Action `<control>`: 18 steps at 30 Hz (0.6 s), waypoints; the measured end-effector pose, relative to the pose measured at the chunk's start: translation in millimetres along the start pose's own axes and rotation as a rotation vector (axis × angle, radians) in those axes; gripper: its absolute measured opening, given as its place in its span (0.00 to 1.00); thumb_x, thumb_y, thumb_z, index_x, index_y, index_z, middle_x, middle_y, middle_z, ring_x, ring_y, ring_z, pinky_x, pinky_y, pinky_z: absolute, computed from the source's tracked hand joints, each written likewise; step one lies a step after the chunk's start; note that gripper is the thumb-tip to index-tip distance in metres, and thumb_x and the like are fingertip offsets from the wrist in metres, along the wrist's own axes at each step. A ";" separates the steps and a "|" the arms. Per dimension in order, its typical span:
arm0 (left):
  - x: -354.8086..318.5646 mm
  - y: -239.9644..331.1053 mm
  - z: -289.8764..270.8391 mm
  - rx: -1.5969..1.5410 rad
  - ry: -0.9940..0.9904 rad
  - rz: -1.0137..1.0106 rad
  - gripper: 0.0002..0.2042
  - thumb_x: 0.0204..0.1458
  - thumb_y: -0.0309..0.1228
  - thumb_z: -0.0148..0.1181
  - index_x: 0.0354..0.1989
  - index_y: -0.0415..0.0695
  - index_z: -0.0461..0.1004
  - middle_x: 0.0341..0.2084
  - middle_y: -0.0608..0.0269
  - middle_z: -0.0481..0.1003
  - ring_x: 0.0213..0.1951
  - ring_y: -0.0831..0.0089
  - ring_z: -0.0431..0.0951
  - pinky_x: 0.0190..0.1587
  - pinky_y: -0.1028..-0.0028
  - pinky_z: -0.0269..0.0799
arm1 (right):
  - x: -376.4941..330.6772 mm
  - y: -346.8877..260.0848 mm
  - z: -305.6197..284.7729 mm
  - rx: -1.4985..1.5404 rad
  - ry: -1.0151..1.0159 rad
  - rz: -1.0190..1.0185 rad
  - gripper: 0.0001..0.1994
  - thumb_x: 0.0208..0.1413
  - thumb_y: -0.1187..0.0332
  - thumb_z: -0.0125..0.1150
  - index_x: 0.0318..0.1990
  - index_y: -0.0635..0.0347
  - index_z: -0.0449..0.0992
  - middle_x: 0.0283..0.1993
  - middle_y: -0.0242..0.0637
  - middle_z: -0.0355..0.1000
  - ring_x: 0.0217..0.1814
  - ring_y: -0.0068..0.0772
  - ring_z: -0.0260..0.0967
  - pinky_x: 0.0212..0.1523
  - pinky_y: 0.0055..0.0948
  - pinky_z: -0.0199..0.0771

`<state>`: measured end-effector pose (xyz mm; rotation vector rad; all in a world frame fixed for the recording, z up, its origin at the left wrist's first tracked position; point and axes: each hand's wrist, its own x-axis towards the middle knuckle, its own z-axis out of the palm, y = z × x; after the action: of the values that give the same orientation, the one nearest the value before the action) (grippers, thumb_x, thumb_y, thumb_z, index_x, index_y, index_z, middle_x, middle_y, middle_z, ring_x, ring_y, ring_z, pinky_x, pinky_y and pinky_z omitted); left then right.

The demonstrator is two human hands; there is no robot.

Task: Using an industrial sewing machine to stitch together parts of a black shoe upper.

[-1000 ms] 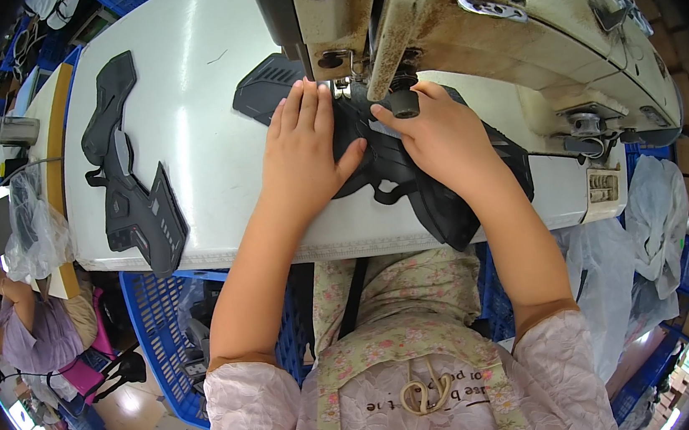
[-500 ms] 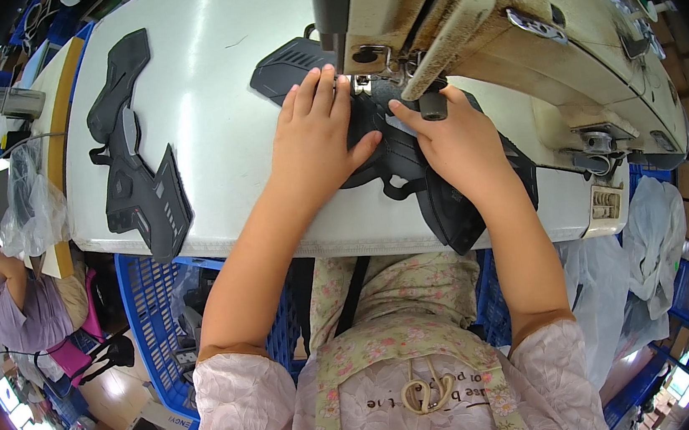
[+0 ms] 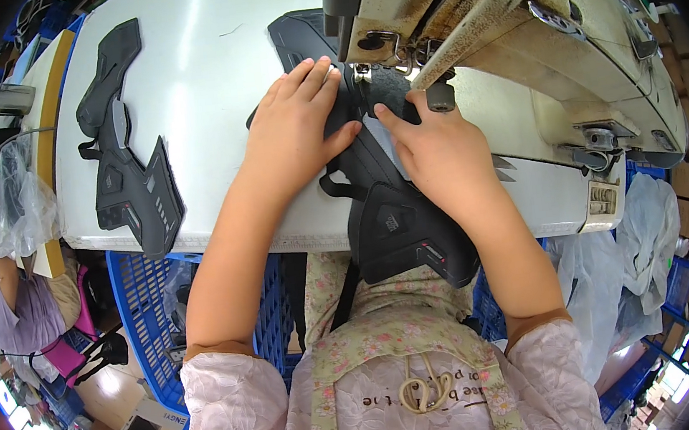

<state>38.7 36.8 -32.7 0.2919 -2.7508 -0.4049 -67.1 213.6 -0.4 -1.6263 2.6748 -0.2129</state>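
Maybe partway through, pressing one black piece (image 3: 400,227) under the sewing machine (image 3: 527,36) with left hand (image 3: 288,129) and right hand (image 3: 443,142), fingers and thumbs apart, plus a possibly finished lookalike (image 3: 125,188) near counter's (image 3: 214,170) left edge.

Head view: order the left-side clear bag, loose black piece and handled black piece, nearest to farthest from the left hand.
1. Handled black piece: under left hand.
2. Loose black piece: left, on table.
3. Left-side clear bag: beyond, farther left.

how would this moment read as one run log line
left hand: on black workpiece | right hand: on same workpiece | sewing machine: head over workpiece | similar black piece: on white table
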 end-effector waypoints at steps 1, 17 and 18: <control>0.4 -0.4 -0.3 -0.011 -0.004 0.012 0.30 0.48 0.40 0.67 0.58 0.36 0.71 0.57 0.51 0.72 0.64 0.55 0.65 0.64 0.60 0.62 | -0.5 0.6 0.4 0.000 -0.001 0.002 0.19 0.53 0.67 0.62 0.53 0.41 0.79 0.52 0.39 0.72 0.47 0.45 0.72 0.40 0.38 0.79; -5.8 5.2 10.8 0.007 0.057 -0.007 0.25 0.51 0.37 0.65 0.57 0.38 0.73 0.60 0.52 0.70 0.64 0.52 0.65 0.64 0.59 0.62 | -7.5 6.5 1.5 0.006 0.049 -0.048 0.18 0.54 0.65 0.62 0.53 0.46 0.78 0.55 0.32 0.73 0.47 0.40 0.72 0.42 0.34 0.79; -5.4 2.8 13.4 0.029 0.068 0.011 0.25 0.51 0.39 0.65 0.56 0.39 0.73 0.59 0.53 0.70 0.63 0.54 0.66 0.64 0.58 0.62 | -7.3 6.1 2.2 0.003 0.046 -0.036 0.18 0.54 0.65 0.61 0.54 0.46 0.78 0.55 0.32 0.73 0.47 0.41 0.72 0.42 0.34 0.79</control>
<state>38.4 44.0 -45.5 0.2925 -2.6924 -0.3467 -68.9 222.6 -3.8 -1.6900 2.6787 -0.2570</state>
